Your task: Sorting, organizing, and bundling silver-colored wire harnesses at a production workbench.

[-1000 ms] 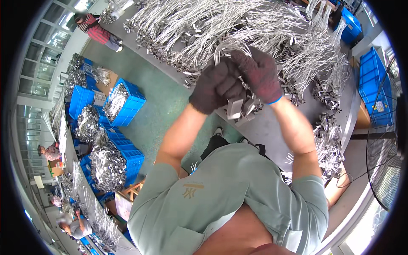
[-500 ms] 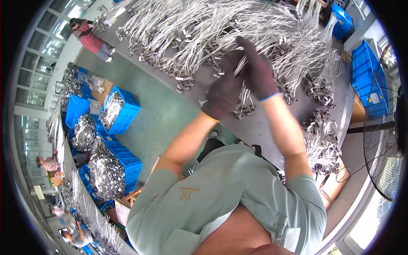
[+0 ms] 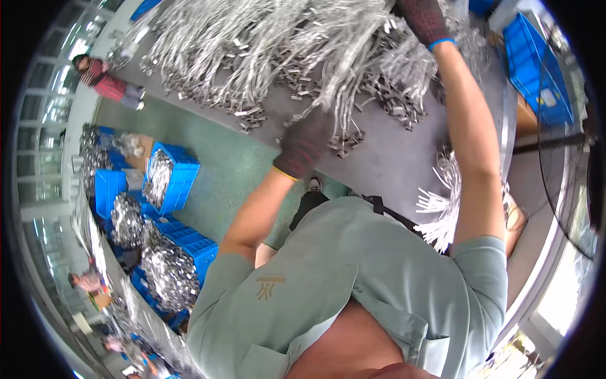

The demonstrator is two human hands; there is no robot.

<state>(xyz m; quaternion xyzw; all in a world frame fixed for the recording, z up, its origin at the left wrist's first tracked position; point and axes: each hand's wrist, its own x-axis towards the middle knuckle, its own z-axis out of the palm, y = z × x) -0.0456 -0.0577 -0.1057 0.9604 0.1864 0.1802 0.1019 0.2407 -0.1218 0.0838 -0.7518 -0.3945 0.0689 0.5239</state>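
Observation:
Dark knitted gloves cover both hands. My left hand [image 3: 306, 142], with a yellow cuff edge, is closed at the near side of the table, where a bundle of whitish cables [image 3: 341, 82] narrows into its fingers. Connector ends [image 3: 347, 144] of cables lie just to the right of that hand. My right hand [image 3: 426, 18], with a blue cuff edge, is stretched far out over the cable pile [image 3: 252, 50] at the top edge of the view. Its fingers are partly cut off and blurred, so their grip is unclear.
A grey table [image 3: 379, 151] carries the heaped cables, with another cable bunch [image 3: 442, 202] by my right arm. Blue crates [image 3: 180, 180] with cables stand on the floor at left. A blue bin [image 3: 536, 69] and a fan [image 3: 568, 158] are at right. A person [image 3: 107, 82] stands far left.
The hands were together over the cables. My right hand has moved away, up and right; my left hand has come slightly down and left. The view has shifted.

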